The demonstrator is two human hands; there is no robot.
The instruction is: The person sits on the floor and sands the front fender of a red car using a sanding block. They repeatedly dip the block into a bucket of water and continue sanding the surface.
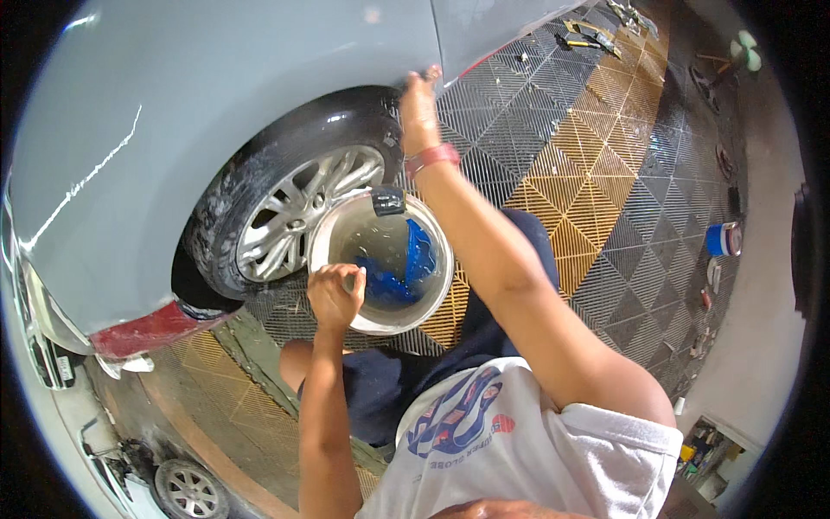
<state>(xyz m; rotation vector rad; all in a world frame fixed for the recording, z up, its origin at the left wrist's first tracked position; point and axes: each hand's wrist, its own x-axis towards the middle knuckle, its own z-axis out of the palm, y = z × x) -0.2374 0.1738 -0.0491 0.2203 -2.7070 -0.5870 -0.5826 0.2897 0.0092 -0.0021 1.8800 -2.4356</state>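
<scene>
My left hand point(335, 294) is closed at the near-left rim of a round white bucket point(439, 298), its thumb over the edge. Water fills the bucket, with a blue object point(420, 251) partly sunk in it. A wet, dark square piece point(388, 201) that looks like sandpaper lies over the far rim. My right hand point(419, 112), a red band at its wrist, reaches past the bucket to the grey car panel point(259, 52) beside the wheel arch. Its fingers are bent against the panel edge and slightly blurred; what they hold is hidden.
The car's tyre and silver wheel point(303, 208) stand just left of the bucket. Interlocking black and tan tiles point(571, 182) cover the floor. Tools point(592, 39) lie at the far right, and a blue-and-white can point(723, 240) stands near the right wall. Another car's wheel point(188, 490) shows lower left.
</scene>
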